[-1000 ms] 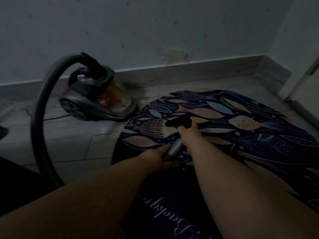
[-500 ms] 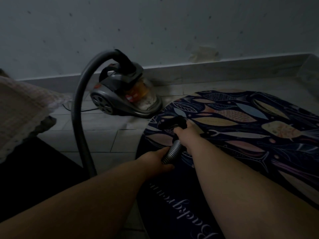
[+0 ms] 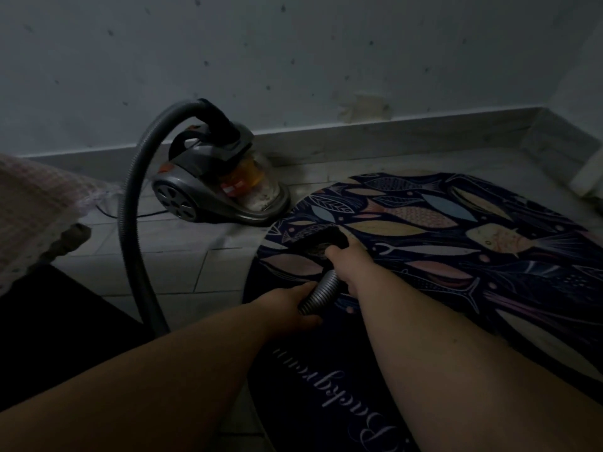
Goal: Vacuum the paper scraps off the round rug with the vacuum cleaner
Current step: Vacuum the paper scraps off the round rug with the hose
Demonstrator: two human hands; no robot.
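L hand (image 3: 288, 309), R hand (image 3: 350, 265) both gripping, arms fwd.

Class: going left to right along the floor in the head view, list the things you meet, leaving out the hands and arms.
Knitted cloth → hose, rising in a loop → vacuum cleaner body → black nozzle on the round rug → pale object at the right edge.

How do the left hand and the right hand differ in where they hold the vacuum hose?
The left hand grips the ribbed grey hose nearer the person; the right hand grips it farther forward, just behind the black nozzle. The left hand is over the dark border of the round rug; the right hand is over its fish pattern. Both curl around the same hose, close together.
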